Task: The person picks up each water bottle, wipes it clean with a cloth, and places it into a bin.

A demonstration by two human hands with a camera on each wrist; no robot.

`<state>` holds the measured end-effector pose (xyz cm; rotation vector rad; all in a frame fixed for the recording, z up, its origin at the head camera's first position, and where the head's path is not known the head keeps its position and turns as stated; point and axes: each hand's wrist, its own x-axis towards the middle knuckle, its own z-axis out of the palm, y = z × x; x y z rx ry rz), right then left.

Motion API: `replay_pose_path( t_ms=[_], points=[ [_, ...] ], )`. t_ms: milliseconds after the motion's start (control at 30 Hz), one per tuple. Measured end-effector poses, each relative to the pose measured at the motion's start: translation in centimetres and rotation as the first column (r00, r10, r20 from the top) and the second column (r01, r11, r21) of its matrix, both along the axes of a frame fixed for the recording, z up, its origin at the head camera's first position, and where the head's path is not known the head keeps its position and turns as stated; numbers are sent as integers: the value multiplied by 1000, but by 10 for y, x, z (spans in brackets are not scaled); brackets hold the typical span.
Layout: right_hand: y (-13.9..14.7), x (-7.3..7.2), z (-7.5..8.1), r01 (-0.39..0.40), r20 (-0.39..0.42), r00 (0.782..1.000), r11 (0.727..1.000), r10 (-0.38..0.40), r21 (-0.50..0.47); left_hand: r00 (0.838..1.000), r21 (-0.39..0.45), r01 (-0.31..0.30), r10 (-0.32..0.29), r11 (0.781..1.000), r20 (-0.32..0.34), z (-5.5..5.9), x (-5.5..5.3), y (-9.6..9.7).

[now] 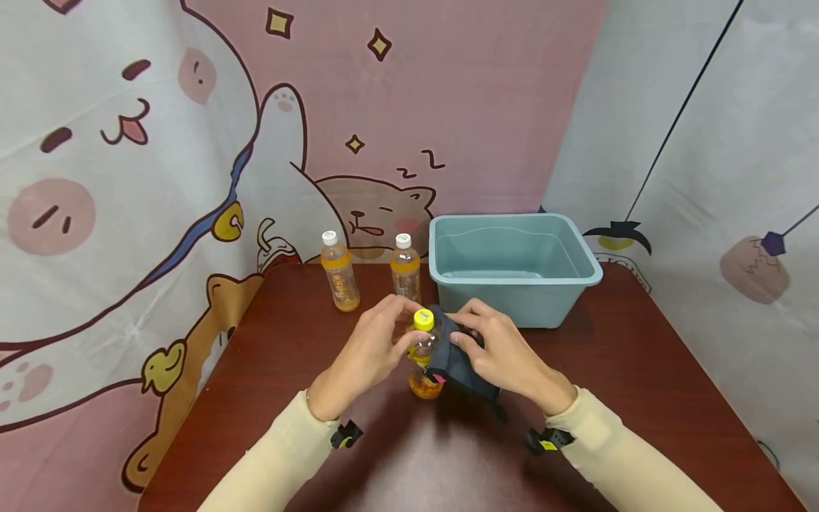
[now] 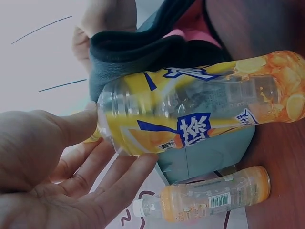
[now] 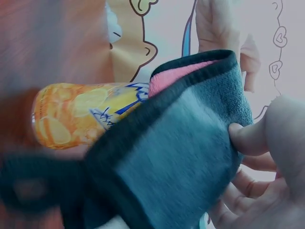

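My left hand (image 1: pixel 374 345) pinches a yellow-capped bottle (image 1: pixel 424 384) near its neck, thumb on one side and fingers on the other. The bottle stands upright in the head view, with a yellow label and orange fruit pictures low down. My right hand (image 1: pixel 499 352) grips a dark grey-blue cloth (image 1: pixel 466 373) by its upper edge. In the right wrist view, the thumb presses on the cloth (image 3: pixel 181 148), which has black edging, a loop and a pink inner side. The cloth lies against the upper part of the bottle (image 2: pixel 190 95) and overlaps it.
Two white-capped bottles, one at left (image 1: pixel 340 277) and one in the middle (image 1: pixel 404 274), stand at the back of the brown table (image 1: pixel 288 341). To their right is a light blue bin (image 1: pixel 512 302). A printed curtain (image 1: pixel 486 107) hangs behind the table.
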<state>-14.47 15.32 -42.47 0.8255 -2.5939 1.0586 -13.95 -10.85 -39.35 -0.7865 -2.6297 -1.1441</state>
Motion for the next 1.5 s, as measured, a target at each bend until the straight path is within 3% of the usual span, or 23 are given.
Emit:
replay_pose_path(
  t_ms=[500, 667, 1033, 1267, 1500],
  points=[
    [-5, 0, 4, 17, -86, 996, 1000, -17, 4, 1000, 21, 5, -6, 1000, 29, 2, -2, -1],
    [-2, 0, 2, 23, -87, 996, 1000, -24, -11, 999, 30, 2, -4, 1000, 49, 3, -1, -1],
    [7, 0, 5, 46, -93, 994, 999, -48, -29, 1000, 22, -9, 9, 1000, 25, 2, 2, 1],
    [20, 2, 6, 76, -102, 992, 997, -78, -28, 997, -20, -64, 63, 998, -35, 1, 5, 6],
    [24, 5, 7, 88, -85, 992, 996, -90, -29, 986, -42, -168, 166, 985, -30, 1, 8, 15]
  ],
)
